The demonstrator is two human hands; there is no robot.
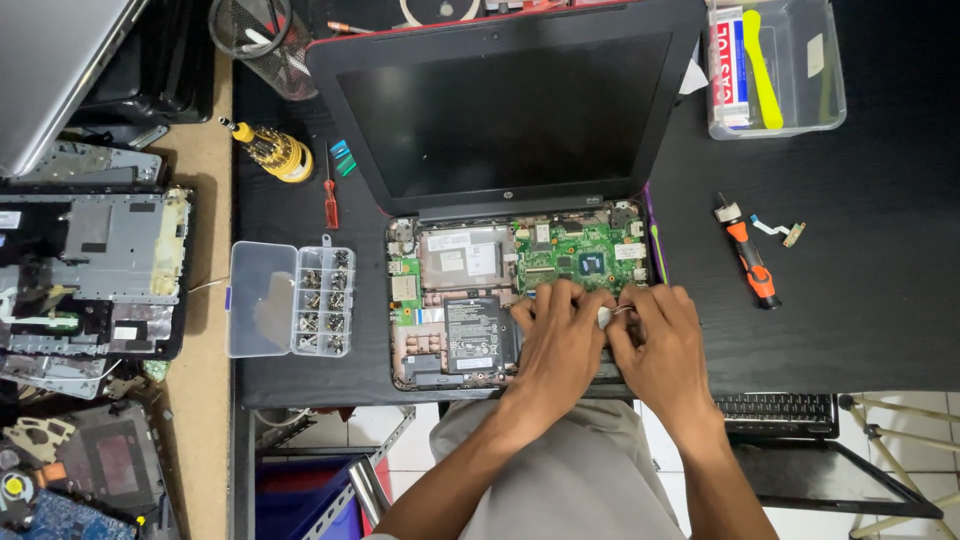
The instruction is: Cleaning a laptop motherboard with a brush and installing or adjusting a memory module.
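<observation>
Green board above both hands, screw box left.

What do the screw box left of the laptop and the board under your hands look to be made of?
Screw box: clear, glossy plastic by its see-through lid and dividers. Board: green circuit board, likely matte laminate with dark chips. Left hand and right hand rest on it.

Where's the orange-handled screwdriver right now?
In the head view, the orange-handled screwdriver lies on the black table right of the opened laptop, beside a small ribbon cable, beyond the right hand.
</observation>
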